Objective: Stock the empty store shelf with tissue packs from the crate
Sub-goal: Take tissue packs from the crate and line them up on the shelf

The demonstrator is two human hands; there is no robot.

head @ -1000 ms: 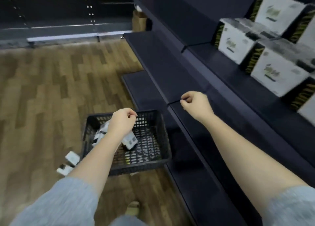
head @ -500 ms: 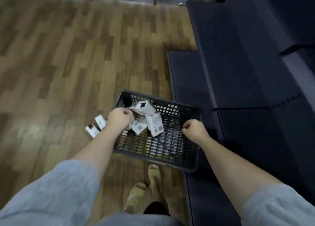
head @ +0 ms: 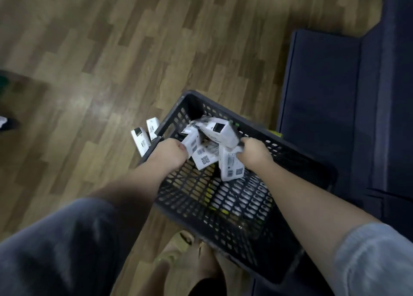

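Observation:
A black perforated crate (head: 223,206) stands on the wooden floor beside the dark shelf (head: 324,94). Several white tissue packs with barcodes lie heaped at its far end. My left hand (head: 171,152) grips one white pack (head: 191,140) at the left of the heap. My right hand (head: 254,154) grips another pack (head: 231,168) that hangs from its fingers. A larger pack (head: 219,131) lies across the top of the heap between both hands.
Two white packs (head: 143,135) lie on the floor just left of the crate. My sandalled feet (head: 178,248) stand at the crate's near edge. A dark object (head: 6,121) sits at the far left edge of view.
The view has swung down from the shelf to the crate. My right hand has moved from the crate's right rim into the heap and taken a pack. My left hand stays in the heap.

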